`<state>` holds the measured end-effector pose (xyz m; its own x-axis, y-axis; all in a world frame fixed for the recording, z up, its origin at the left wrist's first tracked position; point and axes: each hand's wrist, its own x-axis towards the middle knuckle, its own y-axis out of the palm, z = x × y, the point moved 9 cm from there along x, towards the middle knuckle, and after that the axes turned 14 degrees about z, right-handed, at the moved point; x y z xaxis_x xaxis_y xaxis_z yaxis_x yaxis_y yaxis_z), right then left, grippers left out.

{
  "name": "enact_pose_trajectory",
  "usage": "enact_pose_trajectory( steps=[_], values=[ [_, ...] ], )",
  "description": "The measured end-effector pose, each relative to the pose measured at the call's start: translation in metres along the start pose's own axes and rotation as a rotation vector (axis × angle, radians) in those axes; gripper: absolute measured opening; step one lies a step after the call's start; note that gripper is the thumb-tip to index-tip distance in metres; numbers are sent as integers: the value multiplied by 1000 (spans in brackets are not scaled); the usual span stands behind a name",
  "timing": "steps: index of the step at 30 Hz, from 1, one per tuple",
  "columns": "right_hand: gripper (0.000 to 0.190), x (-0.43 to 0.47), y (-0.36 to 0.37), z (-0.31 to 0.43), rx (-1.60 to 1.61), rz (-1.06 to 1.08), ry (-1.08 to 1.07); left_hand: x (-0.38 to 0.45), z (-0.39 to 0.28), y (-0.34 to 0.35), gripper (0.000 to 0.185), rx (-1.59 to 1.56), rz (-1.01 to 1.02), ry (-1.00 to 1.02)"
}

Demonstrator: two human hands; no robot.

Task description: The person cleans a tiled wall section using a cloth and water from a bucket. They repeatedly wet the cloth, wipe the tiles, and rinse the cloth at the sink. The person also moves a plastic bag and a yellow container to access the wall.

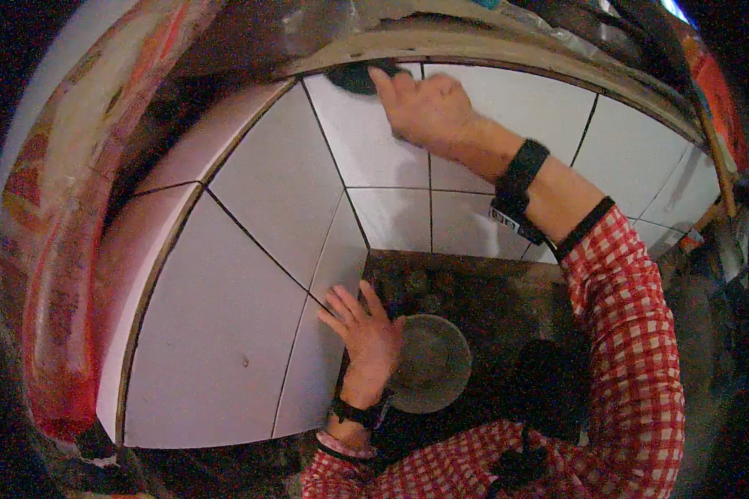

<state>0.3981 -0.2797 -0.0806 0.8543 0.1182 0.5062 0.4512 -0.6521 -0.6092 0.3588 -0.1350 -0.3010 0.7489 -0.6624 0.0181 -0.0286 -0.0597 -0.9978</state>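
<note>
My right hand (434,112) is at the top of a white tiled wall (512,112), its fingers on a dark pad or cloth (352,80) pressed to the tile. Much of that dark thing is under the fingers, so its exact kind is unclear. Lower down, my left hand (371,343) is spread out with nothing in it. Its fingers lie against or just over the adjoining tiled side wall (225,324); contact is hard to tell. Beside this hand, on the dark floor, stands a round pale container or lid (437,365).
A worn ledge (499,47) runs above the tiles, with plastic-covered items behind it. To the left hangs a large bag-like plastic bundle with red edges (62,299). Dark ground (505,287) meets the wall's foot. An orange-red item (718,93) is at the far right.
</note>
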Motion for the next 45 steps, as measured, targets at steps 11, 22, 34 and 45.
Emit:
enact_pose_trajectory(
  steps=[11, 22, 34, 45],
  values=[
    [49, 49, 28, 69, 391, 29, -179, 0, 6, 12, 81, 17, -4, 36],
    [38, -195, 159, 2, 338, 740, -236, -1, 4, 1, 80, 43, -49, 5],
    [61, -197, 77, -64, 344, 14, 99, 3, -48, -64, 82, 85, -4, 128],
    [45, -325, 166, -64, 833, 149, 634, 46, -70, -74, 92, 16, 18, 138]
  ],
)
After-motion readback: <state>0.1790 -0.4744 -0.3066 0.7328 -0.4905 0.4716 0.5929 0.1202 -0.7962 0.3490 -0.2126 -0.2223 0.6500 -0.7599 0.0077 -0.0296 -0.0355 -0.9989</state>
